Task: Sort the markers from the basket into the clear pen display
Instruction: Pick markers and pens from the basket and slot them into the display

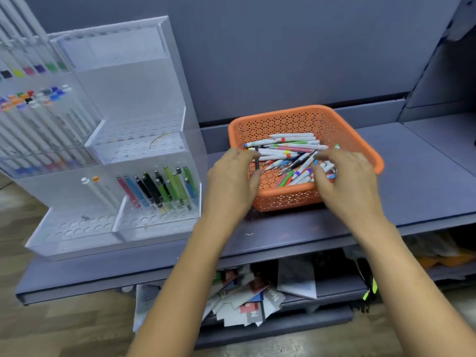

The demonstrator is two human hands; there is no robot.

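On the grey shelf (425, 176), a tiered clear pen display (123, 81) is set at the left, some slots filled with upright coloured pens. Near it, an orange perforated basket (283, 199) is heaped with white markers (291, 150) banded in many colours. The right hand (347, 181) is curled over the heap; whether anything is gripped cannot be told. At the basket's left rim, a thin dark pen (257, 159) is pinched upright by the left hand (229, 181).

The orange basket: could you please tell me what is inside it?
Mostly white markers with coloured bands, piled loosely. The left hand, pinching a dark pen, and right hand hide the pile's near part.
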